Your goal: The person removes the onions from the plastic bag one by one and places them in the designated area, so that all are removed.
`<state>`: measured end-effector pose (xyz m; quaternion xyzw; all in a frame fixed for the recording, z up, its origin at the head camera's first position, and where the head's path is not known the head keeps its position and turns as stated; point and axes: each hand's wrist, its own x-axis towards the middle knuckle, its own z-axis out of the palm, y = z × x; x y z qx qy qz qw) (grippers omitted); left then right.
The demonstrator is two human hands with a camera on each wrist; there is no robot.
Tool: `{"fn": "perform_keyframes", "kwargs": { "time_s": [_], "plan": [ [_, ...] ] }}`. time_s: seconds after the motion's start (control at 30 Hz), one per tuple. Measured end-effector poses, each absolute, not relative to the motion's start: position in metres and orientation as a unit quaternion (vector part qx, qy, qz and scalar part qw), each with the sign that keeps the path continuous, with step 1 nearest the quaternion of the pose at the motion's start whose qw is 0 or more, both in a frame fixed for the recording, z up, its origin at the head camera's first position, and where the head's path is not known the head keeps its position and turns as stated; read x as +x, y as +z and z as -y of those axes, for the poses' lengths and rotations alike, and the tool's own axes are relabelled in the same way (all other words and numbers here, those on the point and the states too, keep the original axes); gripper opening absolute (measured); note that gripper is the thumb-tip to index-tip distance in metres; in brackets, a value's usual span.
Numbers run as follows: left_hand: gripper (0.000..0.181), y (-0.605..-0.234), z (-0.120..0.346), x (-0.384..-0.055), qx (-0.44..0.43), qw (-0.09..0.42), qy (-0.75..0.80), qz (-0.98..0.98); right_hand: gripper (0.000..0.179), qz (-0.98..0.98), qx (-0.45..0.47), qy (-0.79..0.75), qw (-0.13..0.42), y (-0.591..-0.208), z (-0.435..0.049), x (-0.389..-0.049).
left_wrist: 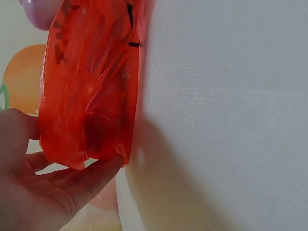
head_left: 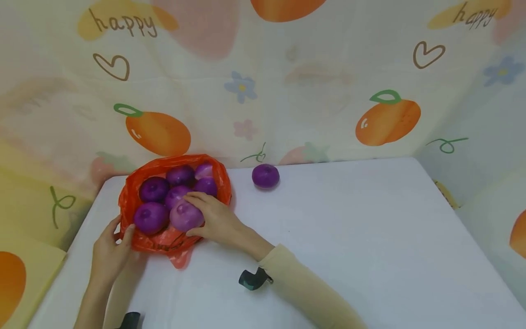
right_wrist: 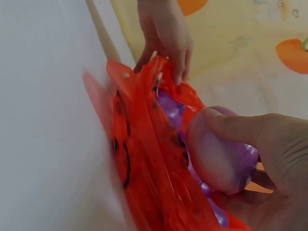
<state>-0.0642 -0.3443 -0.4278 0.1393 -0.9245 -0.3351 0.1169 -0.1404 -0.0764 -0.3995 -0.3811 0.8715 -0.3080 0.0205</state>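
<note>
Head view: 6 purple onions [head_left: 151, 218] sit inside the red bag [head_left: 223, 183], 1 loose onion [head_left: 265, 177] right of it. Left wrist view: the left hand [left_wrist: 41, 187] grips the bag's edge. Right wrist view: the right hand [right_wrist: 284, 156], thumb and fingers curled, grips a paler onion [right_wrist: 219, 154] at the bag's mouth.
</note>
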Motion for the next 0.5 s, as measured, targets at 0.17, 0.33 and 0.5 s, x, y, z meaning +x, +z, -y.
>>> {"fn": "perform_keyframes", "kwargs": {
  "time_s": [0.17,0.33,0.5],
  "plan": [
    [0.053,-0.427,0.342,-0.065,0.139,0.126,-0.334,0.924,0.080,-0.873,-0.359,-0.329,0.021,-0.399,0.057,-0.151],
    [0.053,-0.426,0.341,-0.067,0.140,0.119,-0.335,0.924,0.081,-0.873,-0.337,-0.353,0.002,-0.396,0.032,-0.165],
    [0.052,-0.427,0.340,-0.070,0.138,0.129,-0.336,0.923,0.081,-0.871,-0.301,-0.387,-0.016,-0.390,0.009,-0.178]
  ]
}}
